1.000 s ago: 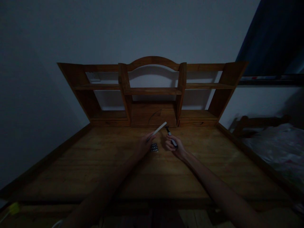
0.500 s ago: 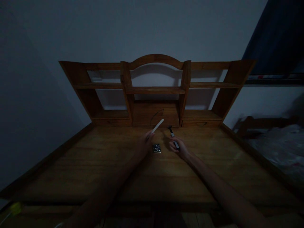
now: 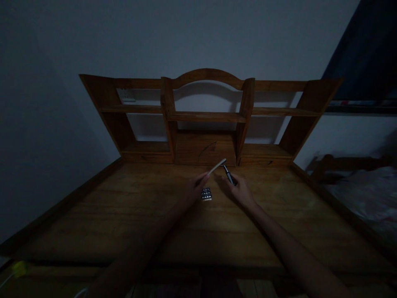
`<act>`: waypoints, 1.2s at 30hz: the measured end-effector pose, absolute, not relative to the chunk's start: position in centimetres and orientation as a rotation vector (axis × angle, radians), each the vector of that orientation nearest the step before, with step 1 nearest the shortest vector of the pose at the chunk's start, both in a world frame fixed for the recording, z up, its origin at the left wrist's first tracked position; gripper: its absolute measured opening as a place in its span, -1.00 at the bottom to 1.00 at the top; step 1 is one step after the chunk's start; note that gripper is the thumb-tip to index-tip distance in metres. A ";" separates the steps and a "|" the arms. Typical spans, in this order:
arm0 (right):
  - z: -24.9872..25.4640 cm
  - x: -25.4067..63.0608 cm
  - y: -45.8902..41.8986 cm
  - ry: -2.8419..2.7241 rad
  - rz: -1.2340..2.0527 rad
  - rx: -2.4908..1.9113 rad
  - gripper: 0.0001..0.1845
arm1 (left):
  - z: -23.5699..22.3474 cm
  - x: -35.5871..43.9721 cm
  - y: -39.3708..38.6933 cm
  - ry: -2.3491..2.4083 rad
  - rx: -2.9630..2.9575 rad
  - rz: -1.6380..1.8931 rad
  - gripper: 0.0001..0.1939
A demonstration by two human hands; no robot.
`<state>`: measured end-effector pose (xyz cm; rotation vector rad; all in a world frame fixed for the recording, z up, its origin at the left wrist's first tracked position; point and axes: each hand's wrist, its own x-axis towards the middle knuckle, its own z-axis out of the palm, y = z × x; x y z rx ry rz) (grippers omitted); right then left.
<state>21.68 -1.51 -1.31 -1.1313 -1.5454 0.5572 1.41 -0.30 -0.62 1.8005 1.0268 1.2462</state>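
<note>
In the head view, my left hand (image 3: 197, 185) is closed round the near end of a pale slim stick (image 3: 216, 167), which has a greyish far end and points up and to the right. My right hand (image 3: 240, 188) grips a black and grey razor (image 3: 228, 175) by its handle, head pointing away from me. The stick's far end overlaps the razor's head in view; whether they touch I cannot tell. A small black pack with rows of silvery pieces (image 3: 206, 193) lies flat on the wooden desk (image 3: 149, 207), between and just below my hands.
A wooden shelf unit (image 3: 207, 118) stands along the desk's back edge against the wall. Raised rims border the desk's left and right sides. To the right, a plastic-covered heap (image 3: 369, 194) sits beyond the desk. Something yellow (image 3: 19, 269) is at the lower left. The room is dim.
The stick has moved right, and its far end has come to the razor's head. My right hand has turned, tilting the razor. The view has shifted slightly.
</note>
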 end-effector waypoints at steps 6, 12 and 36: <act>-1.6 22.4 -1.3 -1.610 0.346 -1.272 -0.72 | -1.3 1.5 0.2 1.115 1.796 1.226 -0.58; -1.2 22.5 -1.3 -1.664 0.183 -1.393 -0.65 | -0.9 1.1 0.4 1.073 1.713 1.303 -0.57; -0.9 23.4 -1.1 -2.012 -0.147 -1.609 -0.53 | -0.4 1.8 -0.5 0.971 1.786 1.235 -0.60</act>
